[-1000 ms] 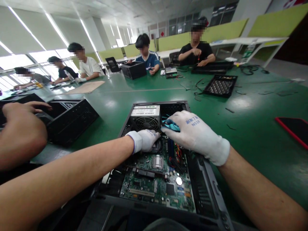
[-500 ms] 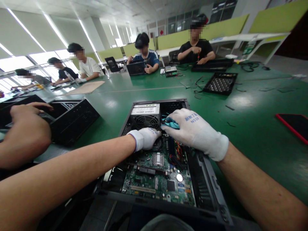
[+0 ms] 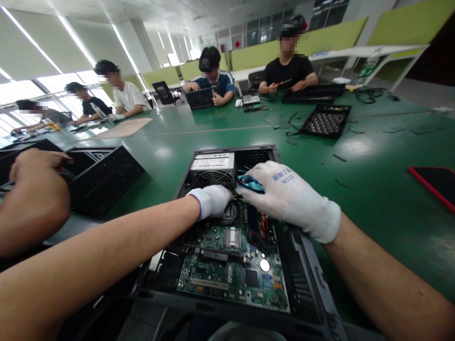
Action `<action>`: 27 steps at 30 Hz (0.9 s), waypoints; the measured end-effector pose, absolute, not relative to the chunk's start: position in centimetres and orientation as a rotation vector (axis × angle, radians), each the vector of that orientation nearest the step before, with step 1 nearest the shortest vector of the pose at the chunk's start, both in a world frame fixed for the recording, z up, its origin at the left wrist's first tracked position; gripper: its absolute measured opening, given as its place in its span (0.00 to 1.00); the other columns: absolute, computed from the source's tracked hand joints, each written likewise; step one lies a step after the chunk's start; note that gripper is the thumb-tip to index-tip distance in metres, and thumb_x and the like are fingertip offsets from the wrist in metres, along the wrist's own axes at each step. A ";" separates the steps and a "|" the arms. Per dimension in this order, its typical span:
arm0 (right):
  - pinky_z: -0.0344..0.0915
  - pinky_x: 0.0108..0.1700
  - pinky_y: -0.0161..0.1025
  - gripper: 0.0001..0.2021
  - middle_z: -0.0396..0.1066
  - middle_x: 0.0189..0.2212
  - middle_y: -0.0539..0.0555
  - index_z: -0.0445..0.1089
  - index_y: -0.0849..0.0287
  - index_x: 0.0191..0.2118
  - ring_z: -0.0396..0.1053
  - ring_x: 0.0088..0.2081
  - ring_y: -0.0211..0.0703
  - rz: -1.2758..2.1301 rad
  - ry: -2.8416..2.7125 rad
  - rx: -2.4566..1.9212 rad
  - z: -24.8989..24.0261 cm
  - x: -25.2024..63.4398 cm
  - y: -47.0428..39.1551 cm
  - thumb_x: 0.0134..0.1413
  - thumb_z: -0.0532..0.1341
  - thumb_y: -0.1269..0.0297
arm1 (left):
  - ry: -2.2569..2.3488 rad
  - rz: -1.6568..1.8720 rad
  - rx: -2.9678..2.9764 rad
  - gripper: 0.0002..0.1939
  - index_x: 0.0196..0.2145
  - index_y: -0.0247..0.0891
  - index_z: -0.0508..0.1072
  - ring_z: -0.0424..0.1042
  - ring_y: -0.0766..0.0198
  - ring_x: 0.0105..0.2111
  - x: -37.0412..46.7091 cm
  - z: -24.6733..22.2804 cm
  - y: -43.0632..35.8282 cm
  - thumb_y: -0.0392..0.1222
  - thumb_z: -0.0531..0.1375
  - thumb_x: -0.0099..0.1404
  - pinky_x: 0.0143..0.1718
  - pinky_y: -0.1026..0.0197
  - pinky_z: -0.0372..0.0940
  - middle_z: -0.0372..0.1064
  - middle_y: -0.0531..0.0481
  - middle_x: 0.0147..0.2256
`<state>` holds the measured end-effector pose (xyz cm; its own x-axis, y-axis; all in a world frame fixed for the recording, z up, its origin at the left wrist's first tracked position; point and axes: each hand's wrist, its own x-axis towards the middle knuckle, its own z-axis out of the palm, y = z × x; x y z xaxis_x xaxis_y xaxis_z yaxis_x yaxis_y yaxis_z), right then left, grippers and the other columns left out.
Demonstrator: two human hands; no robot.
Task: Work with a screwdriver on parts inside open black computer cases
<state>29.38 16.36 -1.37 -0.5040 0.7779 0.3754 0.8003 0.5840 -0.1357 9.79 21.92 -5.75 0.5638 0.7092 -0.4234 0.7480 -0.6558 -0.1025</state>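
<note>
An open computer case [image 3: 316, 270] lies before me with a green motherboard [image 3: 202, 267] inside. At its far end sits a power supply [image 3: 213, 163] with a fan grille and a white label. My left hand [image 3: 215, 200], in a white glove, is closed just in front of the power supply; a bit of yellow wire shows by its fingertips, but what they pinch is hidden. My gloved right hand [image 3: 280, 194] is wrapped round teal-and-black handled pliers [image 3: 254, 183], whose jaws I cannot see. Bundled coloured cables [image 3: 262, 225] lie below that hand.
A neighbour's bare arm [image 3: 39, 199] reaches into another black case [image 3: 106, 180] at left. A red-edged phone [image 3: 433, 184] lies at right. Beyond are a black perforated panel [image 3: 326, 121], scraps of cable [image 3: 371, 96] and several people working around the green table [image 3: 384, 151].
My left hand has shifted slightly left, with its fingertips a little farther from the right hand. My right hand stays nearly still, gripping the pliers. Across the table, a person's screwdriver has tilted from upright to sideways.
</note>
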 end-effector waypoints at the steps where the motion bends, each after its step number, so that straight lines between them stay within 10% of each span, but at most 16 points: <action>1: 0.63 0.48 0.44 0.20 0.76 0.41 0.60 0.75 0.61 0.44 0.71 0.44 0.53 -0.073 -2.422 -1.272 -1.4 29.4 16.4 0.66 0.59 0.47 | 1.257 -0.684 2.703 0.23 0.49 0.34 0.77 0.77 0.45 0.51 9.8 -5.8 21.9 0.39 0.69 0.56 0.55 0.52 0.70 0.77 0.36 0.50; 27: 0.64 0.47 0.45 0.21 0.76 0.40 0.60 0.76 0.61 0.43 0.72 0.43 0.53 -0.108 -2.415 -1.271 -1.3 29.3 16.3 0.67 0.58 0.46 | 1.251 -0.646 2.703 0.23 0.51 0.37 0.77 0.78 0.49 0.50 9.9 -5.5 21.4 0.43 0.68 0.58 0.54 0.56 0.70 0.78 0.40 0.50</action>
